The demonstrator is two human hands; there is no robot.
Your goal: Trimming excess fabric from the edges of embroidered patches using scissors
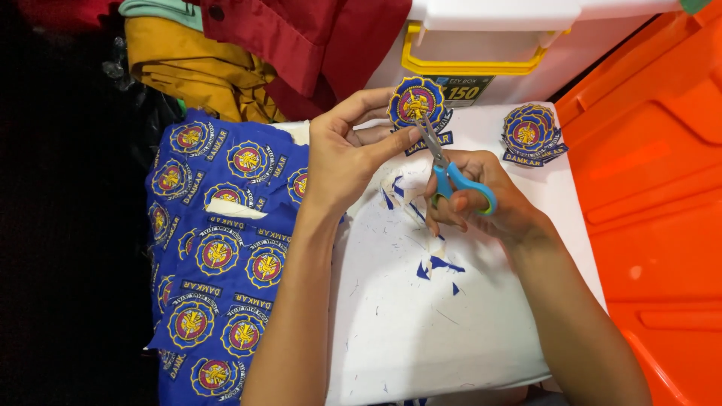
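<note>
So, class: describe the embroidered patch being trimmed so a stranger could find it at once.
Start at the white work surface in the middle, then look to its far edge by the yellow-handled white box. There the left hand pinches one round blue patch against the scissors. Unlike the stacked patches or the uncut sheet, it is held up alone.

We see round blue embroidered patch [416,101] | upright, pinched at its lower edge | blue-handled scissors [451,174] | blades meeting patch's lower rim, just beside pinch
</note>
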